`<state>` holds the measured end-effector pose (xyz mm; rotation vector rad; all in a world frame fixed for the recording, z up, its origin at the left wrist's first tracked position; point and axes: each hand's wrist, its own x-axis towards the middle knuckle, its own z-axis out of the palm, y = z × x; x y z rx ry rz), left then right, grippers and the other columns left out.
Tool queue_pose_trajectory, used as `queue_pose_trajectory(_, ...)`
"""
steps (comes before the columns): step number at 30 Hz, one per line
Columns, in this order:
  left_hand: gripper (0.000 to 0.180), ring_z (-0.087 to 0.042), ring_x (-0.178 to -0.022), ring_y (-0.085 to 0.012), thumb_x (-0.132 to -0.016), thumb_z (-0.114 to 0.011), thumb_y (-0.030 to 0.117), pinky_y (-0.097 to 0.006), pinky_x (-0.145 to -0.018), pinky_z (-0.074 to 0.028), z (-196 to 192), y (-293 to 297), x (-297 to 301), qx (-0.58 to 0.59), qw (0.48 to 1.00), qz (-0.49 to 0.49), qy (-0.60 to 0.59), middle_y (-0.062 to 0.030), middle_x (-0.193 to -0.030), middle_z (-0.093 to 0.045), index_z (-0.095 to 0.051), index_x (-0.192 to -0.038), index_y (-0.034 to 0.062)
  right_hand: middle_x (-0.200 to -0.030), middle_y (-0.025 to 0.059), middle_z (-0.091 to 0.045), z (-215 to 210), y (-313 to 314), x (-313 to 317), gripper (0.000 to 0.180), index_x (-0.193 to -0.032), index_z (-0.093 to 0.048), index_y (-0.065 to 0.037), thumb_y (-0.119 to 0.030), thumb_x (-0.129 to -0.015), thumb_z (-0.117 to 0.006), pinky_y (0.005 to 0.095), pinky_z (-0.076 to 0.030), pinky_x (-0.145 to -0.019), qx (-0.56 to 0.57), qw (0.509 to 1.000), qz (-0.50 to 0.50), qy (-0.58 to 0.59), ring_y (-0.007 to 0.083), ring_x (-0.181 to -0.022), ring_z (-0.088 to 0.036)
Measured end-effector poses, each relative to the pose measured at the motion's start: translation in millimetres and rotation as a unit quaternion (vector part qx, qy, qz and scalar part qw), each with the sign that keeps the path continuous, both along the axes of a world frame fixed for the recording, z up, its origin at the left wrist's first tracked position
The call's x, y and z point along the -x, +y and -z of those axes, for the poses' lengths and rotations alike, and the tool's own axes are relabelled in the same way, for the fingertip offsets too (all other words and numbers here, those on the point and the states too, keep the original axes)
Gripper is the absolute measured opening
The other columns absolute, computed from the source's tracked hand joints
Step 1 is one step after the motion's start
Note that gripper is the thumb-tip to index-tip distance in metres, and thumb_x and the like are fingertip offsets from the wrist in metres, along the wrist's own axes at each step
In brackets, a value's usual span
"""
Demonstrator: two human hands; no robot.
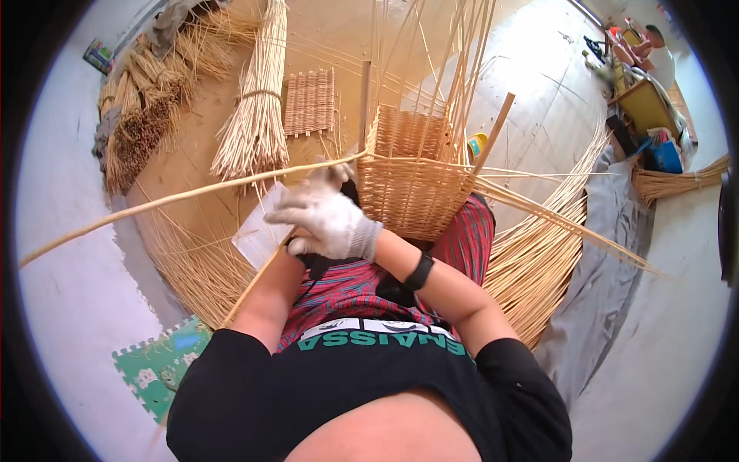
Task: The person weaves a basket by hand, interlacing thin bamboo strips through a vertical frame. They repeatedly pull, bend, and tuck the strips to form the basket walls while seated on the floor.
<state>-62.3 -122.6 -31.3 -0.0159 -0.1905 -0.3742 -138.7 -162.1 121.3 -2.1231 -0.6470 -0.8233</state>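
A square-sided woven wicker basket (412, 189) stands just ahead of my knees, with long loose canes rising from its rim. My right hand (331, 223), in a white glove, is left of it with fingers stretched leftward. A thin cane (258, 281) runs up past my left forearm to the gap between that thumb and fingers; no firm grip shows. My left hand (332, 175) is mostly behind the right one; its visible gloved part is blurred beside the basket's near left corner. A thick pale rod (177, 196) reaches from that corner far to the left.
A tied cane bundle (258, 100) and a flat woven panel (309, 102) lie beyond my hands. Loose canes (539, 262) spread at the right beside grey cloth (608, 239). More bundles (142, 115) line the left wall. Another person (658, 58) is at the far right.
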Motion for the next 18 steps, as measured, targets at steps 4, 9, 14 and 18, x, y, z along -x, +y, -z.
queue_pose_trajectory(4,0.052,-0.061,-0.119,-0.0245,-0.1,-0.067,0.023,-0.043,-0.109,-0.048,-16.0,-0.9,-60.0,-0.523,0.771,0.042,-0.361,-0.0129,-0.138,-0.059,-0.045,-0.144,0.005,-0.068,0.0103,-0.066,25.3,-1.1,20.0,0.038,-0.078,-0.07,-0.012,-0.05,-0.08,-0.074,0.0445,-0.051,-0.068,0.107,0.969,-0.045,0.217,0.0326,-0.072,-0.067)
queue_pose_trajectory(9,0.058,-0.062,-0.099,-0.0164,-0.101,-0.066,0.031,-0.031,-0.091,-0.053,-57.1,-37.5,-57.2,-0.514,0.751,0.068,-0.408,-0.0088,-0.114,-0.066,-0.045,-0.148,0.004,-0.061,0.0118,-0.063,16.9,-7.1,46.2,0.039,-0.069,-0.068,-0.011,-0.048,-0.08,-0.074,0.0448,-0.051,-0.066,0.077,0.972,0.003,0.22,0.0337,-0.064,-0.065)
queue_pose_trajectory(14,0.077,-0.048,-0.05,-0.0125,-0.101,-0.037,0.071,-0.027,-0.067,-0.051,-51.3,-65.9,-67.9,-0.506,0.828,0.191,-0.149,-0.0024,-0.059,-0.051,-0.067,-0.085,0.0018,-0.063,0.0144,-0.065,23.2,-36.1,64.3,0.031,-0.075,-0.074,-0.012,-0.042,-0.083,-0.075,0.0446,-0.054,-0.065,0.053,0.965,0.035,0.256,0.0357,-0.065,-0.067)
queue_pose_trajectory(18,0.085,-0.04,-0.042,-0.0136,-0.095,-0.031,0.081,-0.024,-0.043,-0.037,-49.4,-72.1,-72.7,-0.469,0.847,0.208,-0.142,0.0002,-0.054,-0.046,-0.064,-0.078,0.0042,-0.07,0.0086,-0.07,64.1,-129.9,83.3,0.028,-0.101,-0.073,-0.006,-0.03,-0.096,-0.058,0.0353,-0.056,-0.066,-0.262,0.944,0.036,0.197,0.0251,-0.065,-0.069)
